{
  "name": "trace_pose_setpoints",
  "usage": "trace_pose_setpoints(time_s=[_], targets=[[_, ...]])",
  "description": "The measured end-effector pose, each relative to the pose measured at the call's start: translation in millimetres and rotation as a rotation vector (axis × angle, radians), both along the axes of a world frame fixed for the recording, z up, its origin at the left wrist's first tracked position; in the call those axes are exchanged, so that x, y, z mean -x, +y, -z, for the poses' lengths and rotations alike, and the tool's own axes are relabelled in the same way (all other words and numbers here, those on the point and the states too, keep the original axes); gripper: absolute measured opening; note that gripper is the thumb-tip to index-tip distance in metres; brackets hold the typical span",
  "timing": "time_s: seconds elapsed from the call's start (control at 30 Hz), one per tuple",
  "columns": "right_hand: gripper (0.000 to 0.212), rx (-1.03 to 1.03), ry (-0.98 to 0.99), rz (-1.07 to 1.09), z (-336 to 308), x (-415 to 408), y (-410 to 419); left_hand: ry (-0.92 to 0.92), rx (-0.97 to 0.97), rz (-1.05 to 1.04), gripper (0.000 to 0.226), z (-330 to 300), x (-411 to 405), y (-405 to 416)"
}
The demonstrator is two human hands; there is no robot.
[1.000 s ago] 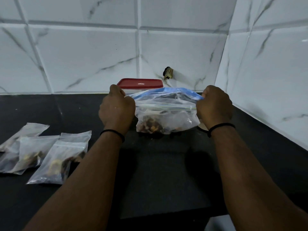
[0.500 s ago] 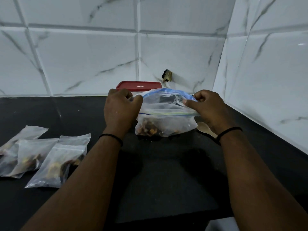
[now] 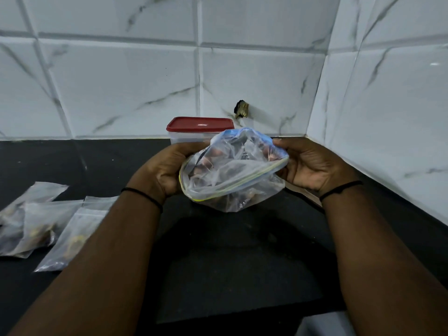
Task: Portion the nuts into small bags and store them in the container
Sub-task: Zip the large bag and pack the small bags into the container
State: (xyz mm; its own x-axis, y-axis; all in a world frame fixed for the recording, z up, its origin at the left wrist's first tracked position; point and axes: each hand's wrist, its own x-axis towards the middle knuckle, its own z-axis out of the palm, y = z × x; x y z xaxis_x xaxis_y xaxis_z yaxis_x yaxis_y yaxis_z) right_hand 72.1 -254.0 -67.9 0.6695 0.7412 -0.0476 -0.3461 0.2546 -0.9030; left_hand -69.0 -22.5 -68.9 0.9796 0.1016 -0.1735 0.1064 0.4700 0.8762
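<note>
Head view shows both hands holding a big zip bag [image 3: 232,170] of nuts [image 3: 206,163] above the counter [image 3: 230,263], mouth tipped toward the camera. Left hand [image 3: 167,170] curls round the bag's left side; right hand [image 3: 312,166] cups and grips the right edge near the zip strip. Held this way, the mouth gapes and the nuts sit low inside, probably so they can be reached for portioning. Whether the bag's bottom touches the counter I cannot tell.

Small bags [image 3: 48,221] lie flat at near left, overlapping, each with something dark inside; they look already filled and set aside out of the working space. Container [image 3: 200,134] stands at the far edge against the wall, red lid [image 3: 200,123] still on, so storing has not begun. Something pale pokes out below the right wrist, too hidden to name.

Counter is black and matte. Behind and to the right rise white marble-look tiles [image 3: 121,81] meeting in a corner, with a small dark fitting [image 3: 241,109] on the far wall
</note>
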Motion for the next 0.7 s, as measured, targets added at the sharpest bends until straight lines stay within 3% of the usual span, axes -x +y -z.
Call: trace_pose_setpoints(time_s=[0.07, 0.13, 0.2, 0.3, 0.4, 0.5, 0.6, 0.7], targets=[[0.059, -0.024, -0.005, -0.030, 3.0, -2.3, 1.0, -0.005, 0.070, 0.030, 0.022, 2.2, -0.3, -0.5], [0.035, 0.008, -0.030, -0.006, 2.6, -1.7, 1.5, -0.035, 0.114, 0.031, 0.024, 1.8, -0.4, -0.2], [0.026, 0.065, -0.074, 0.031, 0.7, 1.4, 2.8, -0.088, 0.040, 0.014, 0.031, 1.8, -2.0, 1.3], [0.028, 0.319, -0.245, 0.255, 3.4, 4.9, 12.0, -0.103, -0.341, -0.188, 0.026, 2.5, -6.2, 0.3], [0.035, 0.689, -0.654, 0.577, 6.8, 10.3, 20.6, -0.040, -0.861, -0.478, 0.031, 8.0, -14.7, 0.6], [0.028, 0.853, -1.106, 0.812, 8.3, 15.3, 24.0, -0.042, -1.194, -0.782, 0.032, 10.0, -18.3, -0.3], [0.022, 0.804, -1.242, 0.943, 12.5, 18.6, 26.9, -0.023, -1.310, -0.997, 0.024, 8.9, -17.4, -3.3], [0.015, 0.881, -1.128, 0.958, 19.9, 11.4, 24.7, 0.016, -1.238, -1.011, 0.015, 12.5, -16.1, 1.9]])
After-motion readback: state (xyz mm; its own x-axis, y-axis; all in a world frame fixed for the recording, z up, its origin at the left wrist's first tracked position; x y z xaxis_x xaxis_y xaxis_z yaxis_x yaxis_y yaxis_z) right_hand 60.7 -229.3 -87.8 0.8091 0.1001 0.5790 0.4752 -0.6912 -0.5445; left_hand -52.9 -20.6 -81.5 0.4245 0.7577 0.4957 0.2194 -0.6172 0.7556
